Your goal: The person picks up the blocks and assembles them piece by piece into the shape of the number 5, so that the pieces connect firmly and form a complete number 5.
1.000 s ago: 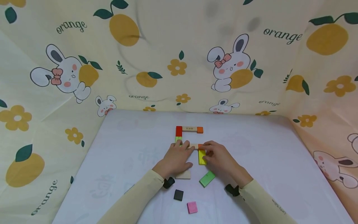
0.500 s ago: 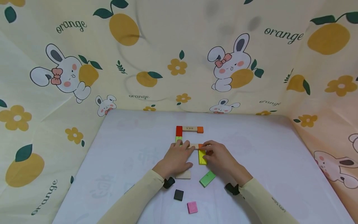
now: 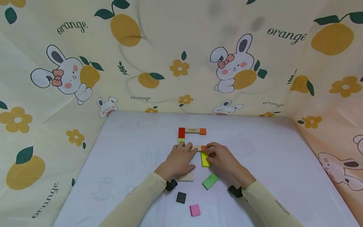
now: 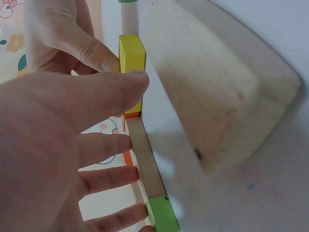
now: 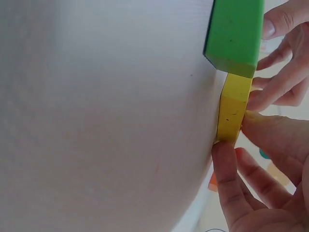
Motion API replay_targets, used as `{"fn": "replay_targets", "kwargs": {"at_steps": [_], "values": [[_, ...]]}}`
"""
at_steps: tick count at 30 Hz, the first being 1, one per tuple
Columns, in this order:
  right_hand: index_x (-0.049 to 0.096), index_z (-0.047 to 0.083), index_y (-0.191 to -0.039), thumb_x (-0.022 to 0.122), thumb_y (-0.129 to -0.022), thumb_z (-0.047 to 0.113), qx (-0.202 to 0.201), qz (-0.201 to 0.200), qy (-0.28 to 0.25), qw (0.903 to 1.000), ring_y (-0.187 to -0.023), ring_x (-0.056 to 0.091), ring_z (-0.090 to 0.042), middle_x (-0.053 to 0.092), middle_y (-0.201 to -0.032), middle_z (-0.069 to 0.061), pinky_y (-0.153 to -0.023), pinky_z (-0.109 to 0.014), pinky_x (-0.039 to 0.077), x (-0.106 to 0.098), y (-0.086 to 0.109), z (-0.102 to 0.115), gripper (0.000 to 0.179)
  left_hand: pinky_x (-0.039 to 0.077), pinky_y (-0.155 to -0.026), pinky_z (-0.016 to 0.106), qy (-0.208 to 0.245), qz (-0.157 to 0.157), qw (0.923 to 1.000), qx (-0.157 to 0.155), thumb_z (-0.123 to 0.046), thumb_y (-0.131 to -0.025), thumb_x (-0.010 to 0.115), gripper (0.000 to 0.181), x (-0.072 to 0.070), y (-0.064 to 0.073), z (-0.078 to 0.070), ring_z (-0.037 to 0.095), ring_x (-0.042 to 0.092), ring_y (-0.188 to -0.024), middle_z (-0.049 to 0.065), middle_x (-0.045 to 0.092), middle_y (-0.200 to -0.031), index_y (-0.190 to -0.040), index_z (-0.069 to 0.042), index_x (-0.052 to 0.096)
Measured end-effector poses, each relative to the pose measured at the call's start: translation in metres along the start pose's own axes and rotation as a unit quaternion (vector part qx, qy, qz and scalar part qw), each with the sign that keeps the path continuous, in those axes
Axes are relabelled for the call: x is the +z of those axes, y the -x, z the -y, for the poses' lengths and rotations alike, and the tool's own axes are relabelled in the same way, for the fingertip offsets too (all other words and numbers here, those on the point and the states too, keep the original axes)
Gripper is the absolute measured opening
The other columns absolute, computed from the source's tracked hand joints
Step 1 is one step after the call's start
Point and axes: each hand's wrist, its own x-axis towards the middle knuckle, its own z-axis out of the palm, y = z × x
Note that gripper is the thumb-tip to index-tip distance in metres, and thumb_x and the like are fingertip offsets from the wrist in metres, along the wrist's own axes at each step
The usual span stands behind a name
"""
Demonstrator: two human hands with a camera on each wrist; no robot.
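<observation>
A flat yellow block [image 3: 204,159] lies on the table, its far end against a small orange block [image 3: 203,147]. My right hand [image 3: 224,159] pinches the yellow block between thumb and fingers, with fingertips right at the joint. My left hand [image 3: 178,159] has its fingers spread and relaxed, fingertips along a plain wooden block [image 4: 145,157] and a light-green block [image 4: 163,213]. In the left wrist view its thumb overlaps the yellow block. A red block [image 3: 181,132], a lettered wooden block [image 3: 192,130] and another orange block [image 3: 203,131] continue the row beyond the light-green one.
Nearer the body lie a loose wooden block [image 3: 185,177] by my left wrist, a green block [image 3: 210,181], a black square block [image 3: 181,197] and a pink one [image 3: 195,210]. A printed cloth [image 3: 158,56] stands behind the white table [image 3: 263,151].
</observation>
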Motion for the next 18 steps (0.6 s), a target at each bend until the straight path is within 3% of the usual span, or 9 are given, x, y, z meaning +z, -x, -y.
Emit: {"fn": "replay_targets", "kwargs": {"at_steps": [10, 18], "values": [[0.082, 0.012, -0.128, 0.08, -0.096, 0.0, -0.034, 0.0, 0.026, 0.9991, -0.12, 0.061, -0.033, 0.064, -0.138, -0.009, -0.103, -0.05, 0.056, -0.0012, 0.0016, -0.0001, 0.034, 0.048, -0.11, 0.052, 0.0, -0.002, 1.0, 0.004, -0.053, -0.099, 0.076, 0.072, 0.0031, -0.0016, 0.0016, 0.033, 0.047, -0.137, 0.006, 0.056, -0.147, -0.16, -0.021, 0.057], [0.082, 0.011, -0.129, 0.08, -0.097, 0.001, -0.031, 0.003, 0.031, 0.999, -0.121, 0.063, -0.033, 0.065, -0.138, -0.01, -0.103, -0.05, 0.057, -0.0015, 0.0015, 0.0007, 0.034, 0.048, -0.111, 0.052, 0.001, -0.002, 1.0, 0.004, -0.053, -0.098, 0.077, 0.072, 0.0021, -0.0014, 0.0007, 0.033, 0.047, -0.137, 0.007, 0.056, -0.147, -0.16, -0.021, 0.057]]}}
